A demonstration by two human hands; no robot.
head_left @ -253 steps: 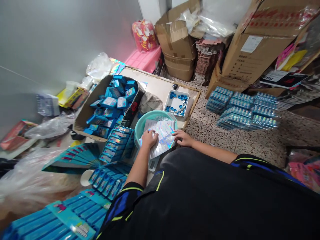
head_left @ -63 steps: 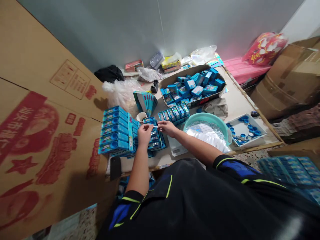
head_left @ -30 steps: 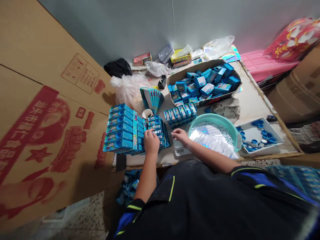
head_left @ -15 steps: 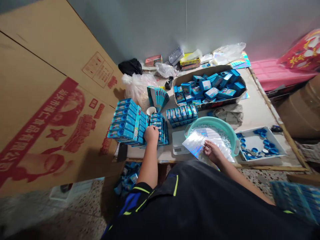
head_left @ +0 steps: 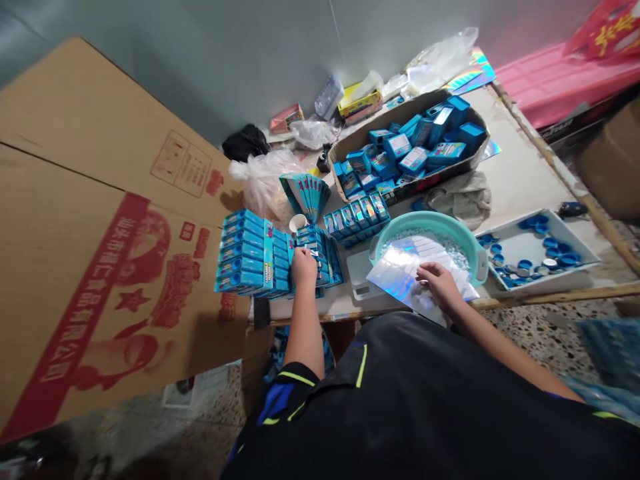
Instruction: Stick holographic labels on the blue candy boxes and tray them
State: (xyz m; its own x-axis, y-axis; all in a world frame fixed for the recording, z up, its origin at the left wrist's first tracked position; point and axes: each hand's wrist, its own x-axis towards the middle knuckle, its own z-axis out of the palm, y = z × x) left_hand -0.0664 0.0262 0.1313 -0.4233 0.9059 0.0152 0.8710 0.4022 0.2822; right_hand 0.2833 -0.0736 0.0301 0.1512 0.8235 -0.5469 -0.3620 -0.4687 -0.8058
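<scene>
A long table filled the view, with a printed cardboard sheet standing well left of the teal basin, which served as the reference point for everything else. Behind the basin, a carton held many blue boxes, lying loose at mixed angles. Those boxes made up the unordered share of the work in view. Left of the basin, the ordered share stood in a tall stack of blue packs, with caps facing outward. A shorter row stood just behind the basin, and a lower stack lay just to its left. Right of the basin, a white tray held loose blue caps and some silver discs. A white scale sat under the basin's near edge.

Inside the basin, foil sheets lay over small pale pieces, spilling across the near rim. The right hand rested on those sheets, reaching across the body, with its fingers spread and not closed on anything. The left arm reached straight forward, and the left hand sat curled on the lower stack. I could not tell whether it was gripping anything.
</scene>
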